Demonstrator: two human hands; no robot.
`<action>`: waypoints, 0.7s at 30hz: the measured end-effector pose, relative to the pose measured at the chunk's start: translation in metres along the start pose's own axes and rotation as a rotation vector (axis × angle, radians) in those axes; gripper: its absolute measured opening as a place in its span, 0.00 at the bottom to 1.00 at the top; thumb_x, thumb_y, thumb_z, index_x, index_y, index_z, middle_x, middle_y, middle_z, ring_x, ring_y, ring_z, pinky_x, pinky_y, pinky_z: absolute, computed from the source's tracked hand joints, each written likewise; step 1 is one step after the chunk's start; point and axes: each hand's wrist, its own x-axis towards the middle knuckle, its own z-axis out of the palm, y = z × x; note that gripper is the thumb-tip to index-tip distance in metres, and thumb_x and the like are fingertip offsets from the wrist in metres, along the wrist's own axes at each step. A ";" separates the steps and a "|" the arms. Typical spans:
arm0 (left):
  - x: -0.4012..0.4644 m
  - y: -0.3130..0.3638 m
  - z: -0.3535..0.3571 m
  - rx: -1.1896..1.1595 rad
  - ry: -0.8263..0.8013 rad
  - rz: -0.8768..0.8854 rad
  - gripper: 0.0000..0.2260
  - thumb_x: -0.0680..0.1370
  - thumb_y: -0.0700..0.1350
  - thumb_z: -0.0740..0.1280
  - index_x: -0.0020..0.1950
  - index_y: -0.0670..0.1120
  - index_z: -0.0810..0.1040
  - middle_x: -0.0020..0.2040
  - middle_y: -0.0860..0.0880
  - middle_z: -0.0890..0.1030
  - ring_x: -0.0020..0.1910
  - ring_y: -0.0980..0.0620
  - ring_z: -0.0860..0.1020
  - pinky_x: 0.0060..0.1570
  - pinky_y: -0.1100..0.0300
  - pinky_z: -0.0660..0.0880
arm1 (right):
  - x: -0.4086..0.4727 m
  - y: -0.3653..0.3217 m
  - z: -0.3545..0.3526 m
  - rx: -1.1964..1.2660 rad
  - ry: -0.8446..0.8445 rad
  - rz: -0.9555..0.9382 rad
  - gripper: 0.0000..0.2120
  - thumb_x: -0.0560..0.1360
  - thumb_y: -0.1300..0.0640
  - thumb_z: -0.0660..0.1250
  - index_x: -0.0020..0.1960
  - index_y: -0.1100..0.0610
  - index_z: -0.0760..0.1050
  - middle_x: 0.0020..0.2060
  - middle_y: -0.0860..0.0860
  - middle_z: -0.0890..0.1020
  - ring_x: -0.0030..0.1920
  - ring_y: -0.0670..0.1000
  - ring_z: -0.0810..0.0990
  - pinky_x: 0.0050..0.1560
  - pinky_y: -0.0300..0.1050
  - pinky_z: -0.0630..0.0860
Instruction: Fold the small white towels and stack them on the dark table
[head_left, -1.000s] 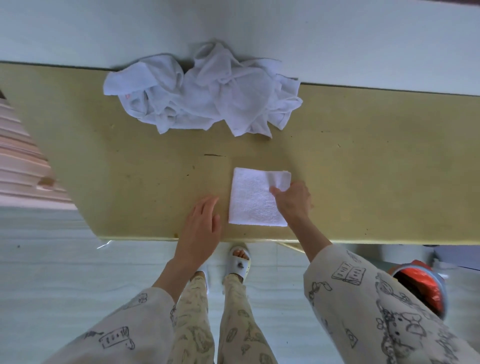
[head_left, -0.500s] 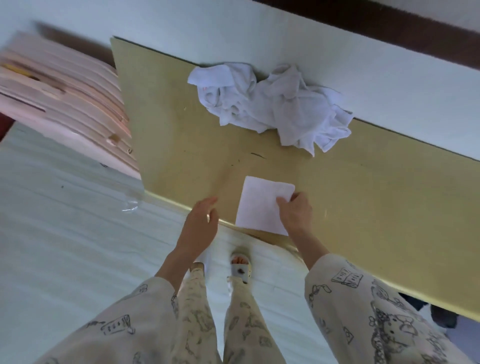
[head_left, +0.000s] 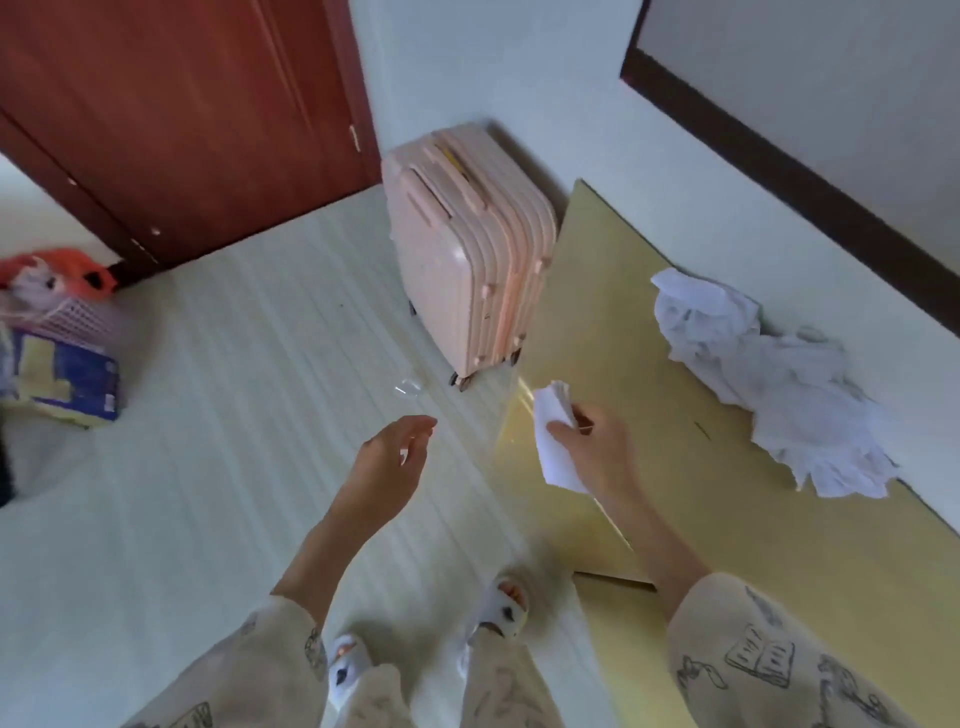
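Pinched in the right hand (head_left: 597, 457) fingers, one folded towel (head_left: 553, 441) is held off the yellow bench (head_left: 649, 519) near edge. Left hand (head_left: 387, 467) is empty, fingers loosely spread. Crumpled towels (head_left: 769, 379) are left unfolded, far right; no dark table is seen.

suitcase (head_left: 470, 249) left of table (head_left: 649, 519), towel pile (head_left: 769, 384) on it

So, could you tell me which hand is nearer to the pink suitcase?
Left. The left hand hangs open over the floor, below the suitcase; the right hand, holding the folded towel, is further right, over the yellow table.
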 end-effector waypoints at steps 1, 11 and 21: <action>-0.011 -0.011 -0.022 -0.010 0.051 -0.014 0.11 0.80 0.42 0.58 0.59 0.47 0.76 0.52 0.54 0.79 0.54 0.56 0.76 0.53 0.63 0.69 | -0.007 -0.020 0.019 -0.066 -0.064 -0.070 0.07 0.72 0.60 0.66 0.36 0.56 0.71 0.28 0.47 0.70 0.33 0.51 0.69 0.32 0.41 0.63; -0.170 -0.174 -0.251 -0.041 0.480 -0.192 0.10 0.79 0.41 0.59 0.57 0.47 0.77 0.48 0.56 0.79 0.50 0.56 0.78 0.50 0.64 0.71 | -0.148 -0.200 0.256 -0.435 -0.586 -0.574 0.09 0.72 0.56 0.67 0.41 0.63 0.74 0.31 0.51 0.71 0.34 0.50 0.66 0.31 0.41 0.60; -0.276 -0.298 -0.419 -0.052 0.739 -0.327 0.10 0.79 0.41 0.59 0.57 0.47 0.77 0.47 0.55 0.79 0.50 0.54 0.78 0.50 0.65 0.70 | -0.274 -0.319 0.460 -0.478 -0.853 -0.862 0.14 0.72 0.56 0.67 0.30 0.52 0.68 0.26 0.46 0.67 0.29 0.45 0.64 0.31 0.38 0.60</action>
